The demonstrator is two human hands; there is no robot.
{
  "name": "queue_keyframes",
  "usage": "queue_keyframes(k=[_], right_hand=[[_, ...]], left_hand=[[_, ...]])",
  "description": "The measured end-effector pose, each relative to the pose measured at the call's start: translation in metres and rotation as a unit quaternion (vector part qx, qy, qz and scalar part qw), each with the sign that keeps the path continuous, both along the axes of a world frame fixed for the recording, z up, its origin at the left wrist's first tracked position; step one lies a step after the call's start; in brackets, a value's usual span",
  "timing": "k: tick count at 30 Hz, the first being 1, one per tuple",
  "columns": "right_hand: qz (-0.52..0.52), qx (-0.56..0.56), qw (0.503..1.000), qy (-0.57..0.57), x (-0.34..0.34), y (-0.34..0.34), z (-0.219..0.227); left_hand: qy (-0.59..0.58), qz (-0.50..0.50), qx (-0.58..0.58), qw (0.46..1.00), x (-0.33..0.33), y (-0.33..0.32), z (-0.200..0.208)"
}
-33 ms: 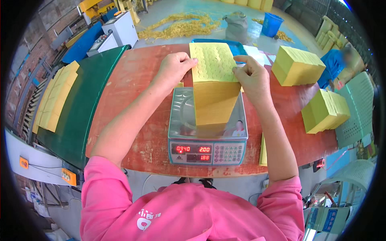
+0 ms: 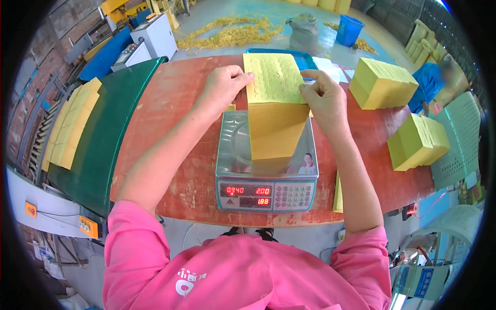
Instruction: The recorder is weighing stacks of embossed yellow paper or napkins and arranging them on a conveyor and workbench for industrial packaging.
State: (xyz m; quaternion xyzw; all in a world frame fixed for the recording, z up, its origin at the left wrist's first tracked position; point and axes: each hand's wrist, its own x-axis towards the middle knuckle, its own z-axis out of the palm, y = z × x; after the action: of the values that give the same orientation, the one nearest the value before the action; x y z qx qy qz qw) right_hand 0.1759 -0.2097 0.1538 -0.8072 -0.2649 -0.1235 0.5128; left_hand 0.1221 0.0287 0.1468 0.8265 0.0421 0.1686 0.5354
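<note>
— Two hands on one pile, is that right?

— Yes. The left hand [image 2: 223, 85] and the right hand [image 2: 324, 98] both hold the tall yellow stack [image 2: 276, 111] that stands on the scale [image 2: 266, 170]. The left hand has its fingers curled against the far left edge of the top sheet, thumb side toward the pile. The right hand pinches the far right edge, fingers bent close together, closed on the sheets.

— And where does the pile sit?

— On the steel pan of the scale, toward its middle and right, at the near side of the red table [image 2: 175, 103]. The top sheet is covered in small round bumps. The scale's front panel, with red lit digits and a keypad, faces the person.

— What else lies around?

— On the right, two more yellow stacks: one far [image 2: 382, 82], one nearer [image 2: 417, 142], well apart from the scale. A thin yellow strip [image 2: 338, 194] lies just right of the scale. On the left, a green conveyor belt [image 2: 108, 134] carries a row of yellow sheets [image 2: 70, 124]. Beyond the table, a blue tray [image 2: 305, 58] shows behind the pile, a blue bucket [image 2: 350, 30] stands on the floor, and yellow scraps [image 2: 232, 33] are strewn there.

— The person?

— Pink sleeves, forearms reaching in from the near edge.
</note>
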Motion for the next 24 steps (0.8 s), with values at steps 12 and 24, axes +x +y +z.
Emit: queue_keyframes(k=[12, 24], right_hand=[[0.002, 0.105, 0.994, -0.002, -0.014, -0.016, -0.021], [0.046, 0.179, 0.963, 0.196, -0.063, -0.121, -0.104]], left_hand=[[-0.046, 0.069, -0.03, 0.996, -0.03, -0.013, -0.007], [0.048, 0.351, -0.187, 0.916, -0.223, 0.05, -0.132]])
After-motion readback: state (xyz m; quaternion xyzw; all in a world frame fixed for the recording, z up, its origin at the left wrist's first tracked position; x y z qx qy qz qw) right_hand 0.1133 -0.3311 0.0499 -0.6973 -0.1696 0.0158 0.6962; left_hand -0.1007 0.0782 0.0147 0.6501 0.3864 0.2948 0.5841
